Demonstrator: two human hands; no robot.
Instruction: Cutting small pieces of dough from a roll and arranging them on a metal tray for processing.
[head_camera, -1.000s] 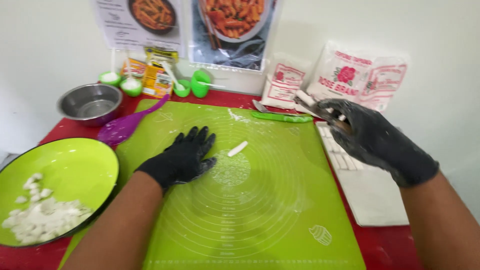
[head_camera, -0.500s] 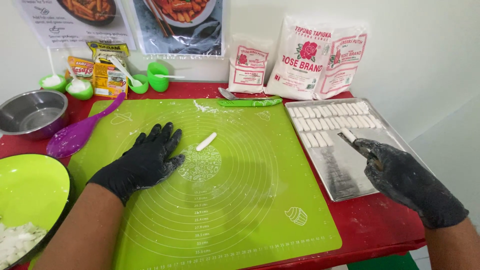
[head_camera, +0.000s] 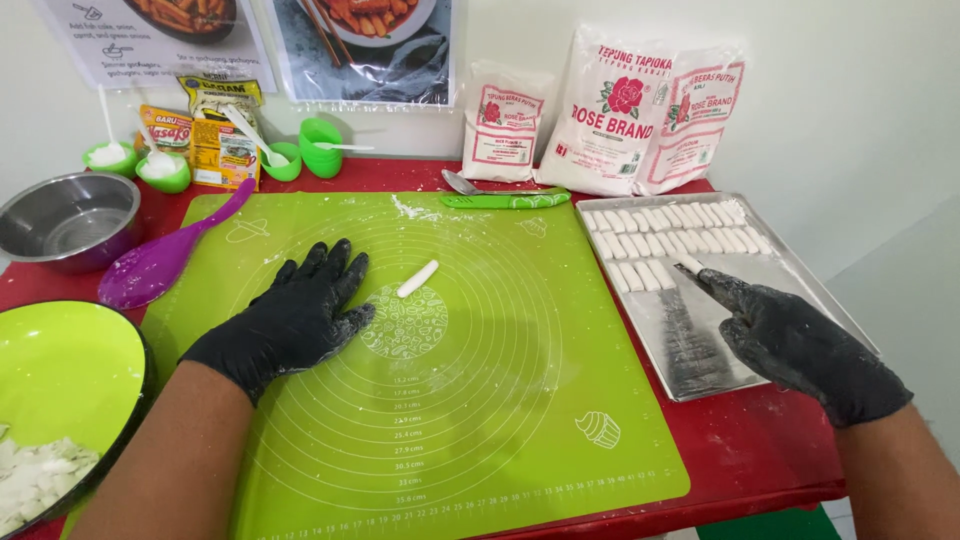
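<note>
Head view, looking down: nearest me the green mat (head_camera: 450, 440) lies bare across its whole near half, its front edge close to the front edge of the red table (head_camera: 770, 450). At my near left a green bowl (head_camera: 70, 370) holding white chopped pieces (head_camera: 35, 480) sits just off the mat's left edge.

My left hand (head_camera: 290, 320), in a black glove, rests flat on the mat with palm down and fingers spread, forearm running back toward me. Just beside its fingertips, apart from them, a short white dough stick (head_camera: 417, 279) lies on the mat, tilted.

My right hand (head_camera: 790, 340), also gloved, reaches over the metal tray (head_camera: 700, 360) at the mat's right edge. Its fingertips are drawn together, pinching another dough stick (head_camera: 688, 264) at the end of the tray's third row. The near part of the tray is bare metal; the far part holds rows of dough sticks (head_camera: 675, 220).

Farther off, a purple spatula (head_camera: 160, 262) overlaps the mat's left corner, beside a steel bowl (head_camera: 65, 215). A green-handled spoon (head_camera: 500, 198) lies along the mat's far edge. Flour bags (head_camera: 610, 110) and small green cups (head_camera: 300, 150) stand against the wall.
</note>
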